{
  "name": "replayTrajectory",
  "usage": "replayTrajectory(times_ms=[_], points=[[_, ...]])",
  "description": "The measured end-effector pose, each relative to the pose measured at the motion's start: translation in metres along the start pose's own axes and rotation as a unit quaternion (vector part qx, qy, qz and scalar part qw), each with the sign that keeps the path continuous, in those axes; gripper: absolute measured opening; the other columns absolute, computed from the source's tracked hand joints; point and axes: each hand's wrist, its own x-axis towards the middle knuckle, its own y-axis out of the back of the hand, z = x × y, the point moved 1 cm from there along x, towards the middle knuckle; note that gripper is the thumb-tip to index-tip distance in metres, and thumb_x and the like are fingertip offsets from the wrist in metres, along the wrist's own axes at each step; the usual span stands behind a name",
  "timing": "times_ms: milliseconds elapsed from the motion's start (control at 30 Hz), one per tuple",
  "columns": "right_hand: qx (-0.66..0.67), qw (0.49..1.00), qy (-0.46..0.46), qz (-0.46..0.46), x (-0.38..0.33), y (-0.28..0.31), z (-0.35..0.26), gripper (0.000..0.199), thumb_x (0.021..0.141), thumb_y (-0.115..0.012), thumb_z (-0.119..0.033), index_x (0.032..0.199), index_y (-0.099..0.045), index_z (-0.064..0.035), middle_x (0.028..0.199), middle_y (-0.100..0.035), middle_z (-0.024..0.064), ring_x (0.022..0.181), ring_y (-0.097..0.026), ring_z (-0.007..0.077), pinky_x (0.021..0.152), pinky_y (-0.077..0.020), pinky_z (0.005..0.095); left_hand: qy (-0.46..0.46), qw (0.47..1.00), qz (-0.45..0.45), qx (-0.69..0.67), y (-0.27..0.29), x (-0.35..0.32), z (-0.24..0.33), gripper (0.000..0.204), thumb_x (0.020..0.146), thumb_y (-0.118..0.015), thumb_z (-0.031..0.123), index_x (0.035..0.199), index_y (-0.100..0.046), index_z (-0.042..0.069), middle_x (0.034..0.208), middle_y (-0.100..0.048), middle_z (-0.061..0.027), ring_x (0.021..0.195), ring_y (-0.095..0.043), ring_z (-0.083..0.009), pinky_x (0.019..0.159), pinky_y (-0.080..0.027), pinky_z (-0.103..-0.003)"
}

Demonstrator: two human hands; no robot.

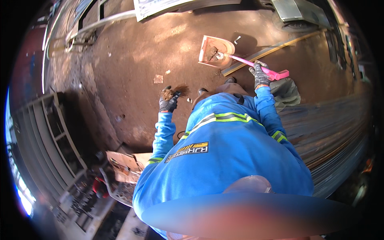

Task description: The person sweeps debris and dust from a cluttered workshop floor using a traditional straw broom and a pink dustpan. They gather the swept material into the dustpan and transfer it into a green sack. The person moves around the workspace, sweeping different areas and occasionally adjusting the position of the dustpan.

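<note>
My gloved right hand (261, 76) is closed round the bright pink handle (245, 61) of a long-handled dustpan. Its pale orange pan (221, 43) is out over the dirt floor ahead of my feet, with dark debris (212, 53) and a whitish bit inside. To the left, my gloved left hand (169, 103) is closed on what looks like a small brush (182, 91) with a dark body and brown bristles. A rough brown clump (167, 94) shows at the same hand; what it is I cannot make out. Both arms wear blue sleeves.
A yellow-edged metal bar (276, 51) lies right of the pan. Scraps (159, 79) dot the brown floor (132, 60). Grey cloth (286, 93) and long metal stock (320, 128) lie at my right. A metal rack (50, 136) and cluttered bench (92, 212) stand left.
</note>
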Motion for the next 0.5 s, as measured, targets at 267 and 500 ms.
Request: replayTrajectory(times_ms=[267,500], points=[[0.047,0.989,0.001,0.143,0.076,0.122,0.017,0.021,0.082,-0.06,-0.013,0.098,-0.054,-0.0025,0.093,-0.056,0.0118,0.072,-0.058,0.0199,0.061,-0.0544,0.0288,0.014,0.869,-0.181,-0.46,-0.038,0.031,0.049,0.037,0.084,-0.048,0.033,0.109,-0.048,0.006,0.094,-0.056,-0.0237,0.086,-0.057,-0.039,0.07,-0.05,-0.052],[0.052,0.963,0.0,0.263,0.062,0.171,-0.001,0.028,0.077,-0.064,-0.01,0.1,-0.052,0.0005,0.088,-0.056,0.0139,0.075,-0.058,0.0252,0.066,-0.0552,0.0362,-0.185,0.954,-0.174,0.158,-0.156,0.162,0.11,0.018,0.07,-0.063,0.014,0.076,-0.049,0.004,0.065,-0.049,-0.0035,0.063,-0.052,-0.0208,0.061,-0.046,-0.032]])
